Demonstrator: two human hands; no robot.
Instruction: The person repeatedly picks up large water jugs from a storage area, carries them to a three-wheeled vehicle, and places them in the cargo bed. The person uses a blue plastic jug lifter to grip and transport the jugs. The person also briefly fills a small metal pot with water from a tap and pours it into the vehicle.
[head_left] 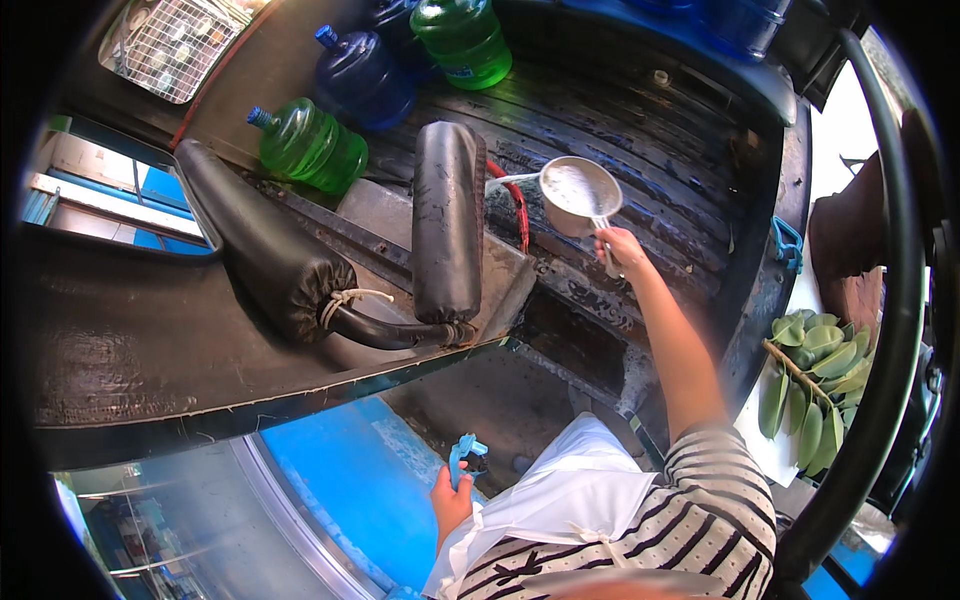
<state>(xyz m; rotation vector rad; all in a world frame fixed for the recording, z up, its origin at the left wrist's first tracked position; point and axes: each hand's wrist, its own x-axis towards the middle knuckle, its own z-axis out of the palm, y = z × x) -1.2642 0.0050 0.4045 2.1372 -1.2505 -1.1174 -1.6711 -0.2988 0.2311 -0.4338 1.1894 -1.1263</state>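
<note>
My right hand (620, 250) reaches out over the dark ribbed floor, its fingers wrapped round the handle of a metal saucepan (568, 222). Something pale and shiny shows inside the pan; I cannot tell whether it is liquid or glare. Low and close to my body, my left hand (450, 503) is closed on a small light-blue plastic piece (461, 458) with a dark part beside it, whose kind I cannot make out. A red hose-like strip (521, 215) lies just left of the pan, next to a black padded cylinder (447, 225).
Large green water jugs (315, 145) and blue water jugs (365, 80) stand at the far left of the ribbed floor (640, 130). A black padded bar (265, 240) runs along the left. Leafy branches (820, 365) and a thick black rail (890, 330) are at the right.
</note>
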